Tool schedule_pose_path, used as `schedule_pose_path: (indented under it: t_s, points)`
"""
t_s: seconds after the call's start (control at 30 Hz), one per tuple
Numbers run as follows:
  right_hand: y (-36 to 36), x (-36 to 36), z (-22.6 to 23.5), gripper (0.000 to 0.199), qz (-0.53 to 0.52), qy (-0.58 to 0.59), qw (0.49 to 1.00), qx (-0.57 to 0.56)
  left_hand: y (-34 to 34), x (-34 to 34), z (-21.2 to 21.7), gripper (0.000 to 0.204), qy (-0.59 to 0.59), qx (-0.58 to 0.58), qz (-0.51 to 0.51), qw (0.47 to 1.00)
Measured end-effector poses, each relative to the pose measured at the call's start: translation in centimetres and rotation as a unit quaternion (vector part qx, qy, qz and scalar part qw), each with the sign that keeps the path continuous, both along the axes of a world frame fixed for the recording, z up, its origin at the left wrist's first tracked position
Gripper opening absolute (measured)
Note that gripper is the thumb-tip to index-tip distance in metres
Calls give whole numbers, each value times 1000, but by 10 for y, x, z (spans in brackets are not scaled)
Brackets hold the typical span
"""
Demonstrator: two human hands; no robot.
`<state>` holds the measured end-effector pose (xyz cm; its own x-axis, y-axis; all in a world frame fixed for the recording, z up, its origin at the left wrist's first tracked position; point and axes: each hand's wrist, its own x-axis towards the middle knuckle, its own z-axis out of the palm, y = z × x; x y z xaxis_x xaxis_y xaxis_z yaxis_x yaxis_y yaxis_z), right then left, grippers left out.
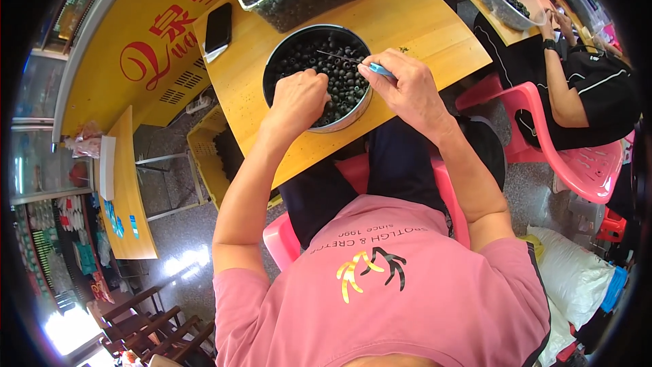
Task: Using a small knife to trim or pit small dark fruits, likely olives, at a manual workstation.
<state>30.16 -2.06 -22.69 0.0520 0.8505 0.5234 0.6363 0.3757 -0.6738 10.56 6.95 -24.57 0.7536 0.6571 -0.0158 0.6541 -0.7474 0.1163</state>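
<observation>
Two hands [299, 98] [409, 85] over bowl rim [351, 118], blue-handled tool [380, 70], tabletop [445, 35] rightward

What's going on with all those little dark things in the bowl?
A person's right hand holds a thin tool with a blue handle over a round bowl of small dark pieces. The left hand dips into the bowl; whether it grips anything is hidden. The bowl sits on a table, in front of a clear tub of more dark pieces.

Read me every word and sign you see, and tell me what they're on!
I can't copy words out, but here's where they are:
Pink shirt: dark lettering, upside down.
Yellow panel: big red lettering.
Packages at far left: any writing's too small to read.
</observation>
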Motion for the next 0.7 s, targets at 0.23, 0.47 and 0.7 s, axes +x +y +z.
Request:
schedule_pose_path:
  t_s: [0.23, 0.47, 0.7]
  points:
    - [0, 1, 3, 17, 8, 32, 999, -31, -1, 3, -2, 17, -15, 25, -32, 999]
    - [-1, -4, 7, 20, 38, 135, 984, -105, 8, -11, 4, 17, -254, -190, 79, 945]
    - [4, -36, 5, 23, 78, 265, 960, -47, -13, -6, 15, 15, -615, -519, 117, 582]
